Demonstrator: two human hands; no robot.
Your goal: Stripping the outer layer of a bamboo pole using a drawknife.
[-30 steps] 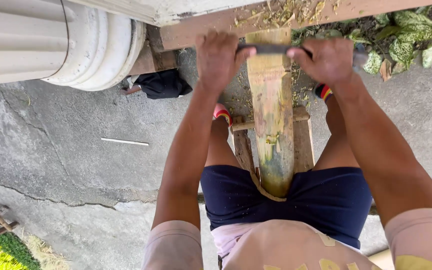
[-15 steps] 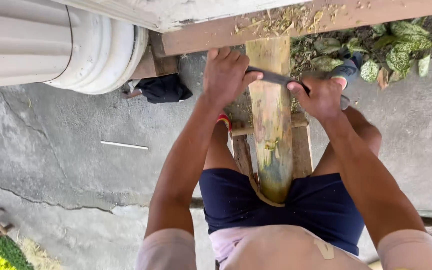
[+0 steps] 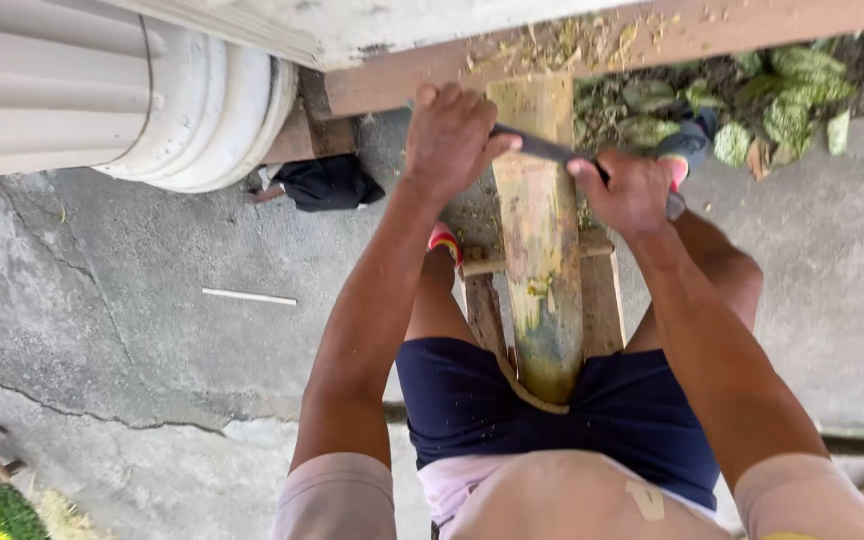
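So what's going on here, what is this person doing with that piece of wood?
A person sits astride a low wooden bench with a split length of bamboo propped up between the legs. Both hands grip a dark blade laid across the bamboo near its upper end: the left hand on one end, the right hand on the other. Pale shavings lie on the wooden beam above. A white column stands on the cracked concrete to the left.
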